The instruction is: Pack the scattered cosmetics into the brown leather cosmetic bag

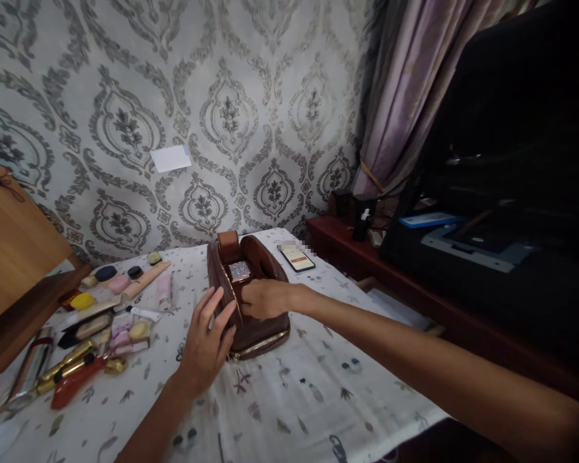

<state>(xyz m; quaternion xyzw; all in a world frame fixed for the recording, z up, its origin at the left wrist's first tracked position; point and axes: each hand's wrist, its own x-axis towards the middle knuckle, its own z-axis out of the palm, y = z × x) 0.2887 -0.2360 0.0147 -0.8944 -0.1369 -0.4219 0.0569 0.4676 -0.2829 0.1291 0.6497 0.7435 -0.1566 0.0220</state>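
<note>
A brown zippered bag (263,341) lies unzipped on the patterned cloth, with a gold zip along its edge. Inside it, near the far end, sits a small glittery silver box (240,271). My right hand (265,298) reaches into the bag from the right; its fingertips are hidden inside, so what they hold, if anything, does not show. Against the bag's left side rests my left hand (207,341), its fingers spread along the zip edge. Left of it lie several cosmetics, among them a pink tube (165,291) and an orange-red item (77,384).
A phone (296,257) with a lit screen lies beyond the bag to the right. A wooden board (19,244) leans at the left. On the right stand a dark red cabinet (335,241) and a large black screen (502,161). The patterned wall rises behind.
</note>
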